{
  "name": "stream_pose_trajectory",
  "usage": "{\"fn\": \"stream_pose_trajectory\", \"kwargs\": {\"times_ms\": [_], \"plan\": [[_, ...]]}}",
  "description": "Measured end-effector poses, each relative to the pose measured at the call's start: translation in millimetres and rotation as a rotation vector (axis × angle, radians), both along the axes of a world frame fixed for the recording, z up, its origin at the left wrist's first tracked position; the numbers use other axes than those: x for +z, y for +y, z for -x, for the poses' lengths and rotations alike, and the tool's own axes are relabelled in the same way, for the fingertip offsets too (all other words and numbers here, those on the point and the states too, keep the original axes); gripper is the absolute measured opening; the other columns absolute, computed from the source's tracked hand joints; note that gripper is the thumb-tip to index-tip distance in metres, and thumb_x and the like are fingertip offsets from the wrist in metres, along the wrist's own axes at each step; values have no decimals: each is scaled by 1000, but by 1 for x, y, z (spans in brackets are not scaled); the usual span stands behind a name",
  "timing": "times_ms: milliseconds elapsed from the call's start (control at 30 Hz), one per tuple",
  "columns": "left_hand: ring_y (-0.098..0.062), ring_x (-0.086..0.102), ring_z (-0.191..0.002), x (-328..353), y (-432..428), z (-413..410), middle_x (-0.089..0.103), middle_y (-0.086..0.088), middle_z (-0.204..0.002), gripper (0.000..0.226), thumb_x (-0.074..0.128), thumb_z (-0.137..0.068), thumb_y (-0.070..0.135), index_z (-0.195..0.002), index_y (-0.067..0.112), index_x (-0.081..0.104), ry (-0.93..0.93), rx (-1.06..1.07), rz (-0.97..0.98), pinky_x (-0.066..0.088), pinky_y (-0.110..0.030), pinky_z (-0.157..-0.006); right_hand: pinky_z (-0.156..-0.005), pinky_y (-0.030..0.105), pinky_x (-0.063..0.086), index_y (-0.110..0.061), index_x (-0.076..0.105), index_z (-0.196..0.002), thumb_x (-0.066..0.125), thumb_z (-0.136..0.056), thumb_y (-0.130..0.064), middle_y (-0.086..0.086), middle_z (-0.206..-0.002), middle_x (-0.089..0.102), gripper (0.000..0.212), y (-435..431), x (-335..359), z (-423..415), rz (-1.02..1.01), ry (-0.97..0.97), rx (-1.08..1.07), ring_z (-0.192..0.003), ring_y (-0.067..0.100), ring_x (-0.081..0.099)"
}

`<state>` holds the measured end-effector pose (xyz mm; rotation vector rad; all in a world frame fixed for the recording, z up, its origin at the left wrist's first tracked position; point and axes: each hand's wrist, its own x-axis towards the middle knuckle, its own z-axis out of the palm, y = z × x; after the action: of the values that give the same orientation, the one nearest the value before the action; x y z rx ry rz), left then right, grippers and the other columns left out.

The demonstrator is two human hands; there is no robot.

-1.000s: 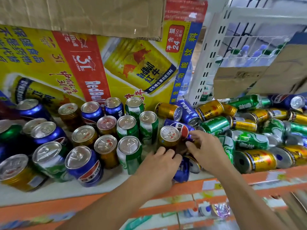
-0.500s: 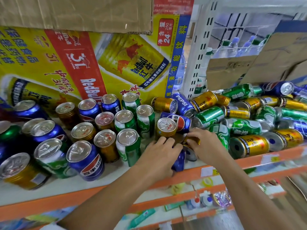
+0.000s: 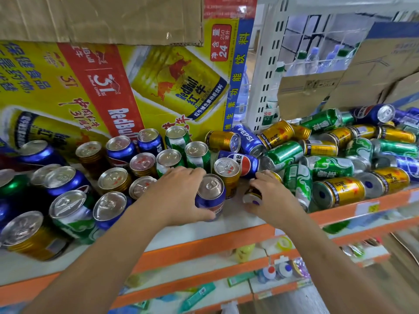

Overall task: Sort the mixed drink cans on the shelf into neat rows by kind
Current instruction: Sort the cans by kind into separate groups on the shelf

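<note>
Head camera looks down on a white shelf (image 3: pixel 238 223) with an orange front lip, carrying upright drink cans (image 3: pixel 114 180) at left, a tumbled heap of cans (image 3: pixel 328 167) at right, and a yellow printed carton (image 3: pixel 68 91) behind. The left hand (image 3: pixel 179 196) grips a blue metal cola can (image 3: pixel 209 196) standing lid-up near the front edge. The right hand (image 3: pixel 272 198), just beside it, curls over a gold metal can (image 3: pixel 252 197) lying sideways, base toward the camera.

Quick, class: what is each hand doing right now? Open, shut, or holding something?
Left hand: grips the upright blue can.
Right hand: holds a gold can lying on its side.
</note>
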<state>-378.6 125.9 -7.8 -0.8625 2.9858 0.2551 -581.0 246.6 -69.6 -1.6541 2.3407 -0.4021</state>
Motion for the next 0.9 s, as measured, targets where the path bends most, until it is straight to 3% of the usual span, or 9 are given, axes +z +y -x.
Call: {"fn": "stream_pose_trajectory", "kwargs": {"times_ms": [67,200,367,500,600,667,733,800,900], "plan": [[-18,47,-101,-4,1,3,54,4,-110,78,59,-68,77,-123,25,40,-2,51,-6,33,-33,-82,-113,31,23,-5,64,-112,67,-83,-30,8,-117,53,38,-1,-5,-4,18,104,10,-129,29,39],[-20,52,-104,-12,1,7,60,3,-109,74,44,-75,82,-124,26,39,53,121,120,33,-36,-83,-105,42,42,-11,66,-100,50,-88,-20,8,-117,54,21,-2,-13,-9,14,222,16,-127,34,40],[-16,52,-105,-18,0,4,60,8,-110,69,47,-75,80,-124,32,38,130,107,99,29,-33,-80,-103,46,45,-26,58,-119,46,-92,-13,-5,-125,47,32,-6,-26,-19,-72,228,-26,-142,37,21],[-15,51,-107,-16,-1,4,59,7,-113,70,48,-75,79,-127,32,38,136,115,67,27,-31,-77,-109,42,34,-27,57,-96,38,-84,-12,-8,-107,56,27,-5,-27,-17,28,234,17,-124,34,46],[-16,50,-108,-16,-1,5,59,5,-114,71,48,-75,79,-128,32,38,130,126,74,27,-32,-77,-94,35,41,-17,66,-88,37,-81,-3,-2,-92,65,34,-2,-5,-16,269,16,-53,-89,23,63],[-16,50,-109,-15,0,5,59,6,-116,71,47,-76,78,-129,32,37,124,126,73,29,-32,-79,-66,28,53,-15,70,-100,40,-98,-4,-3,-92,64,32,0,18,-19,328,-322,-266,-73,15,60],[-16,50,-111,-16,1,5,59,7,-117,71,46,-76,79,-129,32,37,125,130,76,31,-33,-83,-51,32,57,-22,70,-100,40,-102,-11,-3,-88,59,32,4,32,-23,295,-658,-407,-69,18,58],[-16,49,-112,-16,2,5,59,7,-117,71,46,-76,79,-129,33,37,126,138,88,33,-34,-87,-47,37,57,-26,69,-96,40,-103,-14,3,-90,59,32,6,41,-28,216,-758,-404,-70,22,57],[-17,48,-113,-17,4,4,59,6,-117,70,47,-76,78,-129,33,38,130,145,99,33,-34,-89,-47,36,56,-23,68,-106,41,-103,-18,1,-93,59,28,3,42,-33,122,-718,-338,-68,20,59]]}}
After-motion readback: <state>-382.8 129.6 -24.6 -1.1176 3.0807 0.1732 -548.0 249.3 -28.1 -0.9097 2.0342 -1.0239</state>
